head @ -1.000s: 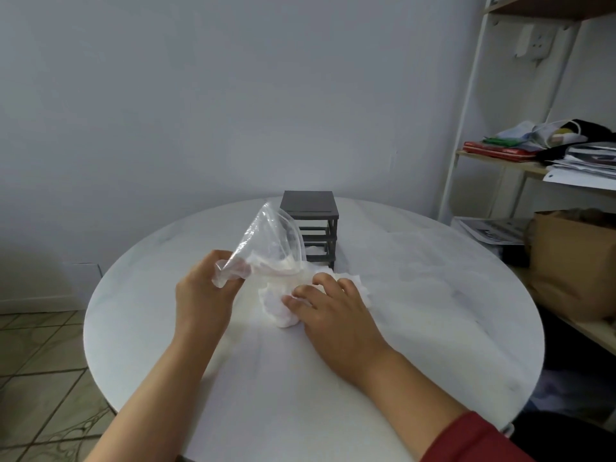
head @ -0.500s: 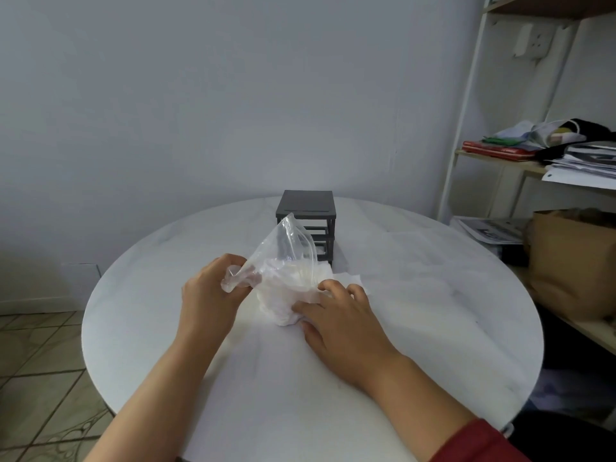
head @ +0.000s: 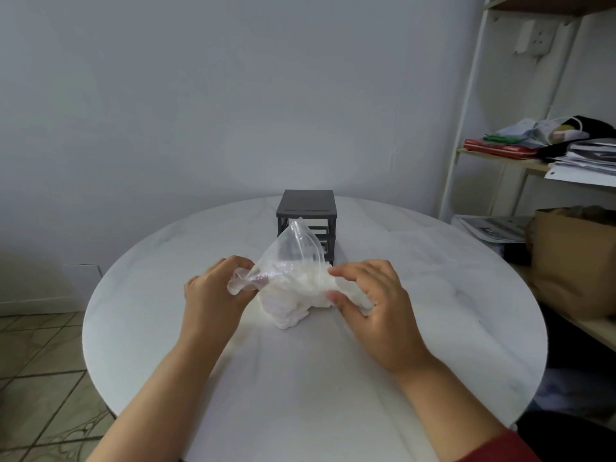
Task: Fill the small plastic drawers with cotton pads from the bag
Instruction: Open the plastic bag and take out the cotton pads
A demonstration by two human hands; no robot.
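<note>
Two hands work at the middle of the head view, the only view there is. The left hand [head: 213, 295] pinches one crumpled end of the clear bag [head: 295, 251] between thumb and curled fingers [head: 230, 264] and holds it raised. The rest of the plastic stands up like a tent, probably so the contents slide down toward the other end. The right hand [head: 376, 308] has its thumb and forefinger closed on the right side of the white heap of pads [head: 286, 305]. Whether it grips them bare or through the plastic I cannot tell. The heap rests on the white round surface [head: 450, 311] just below centre, partly under the bag, and I judge the grip is meant to draw pads free or steady them. The drawers [head: 306, 208], a single dark unit, stand just behind the bag, above centre of the frame and close enough for a short carry once pads are loose. The bag hides most of the unit's front, so neither the number of tiers nor whether any holds pads can be read. By count there is one bag, one drawer unit and one heap, with the pads too bunched to number. At the right edge stands one shelf rack [head: 466, 128] with papers and cloth on it, and one brown paper sack [head: 573, 261] below, well apart from the work.
</note>
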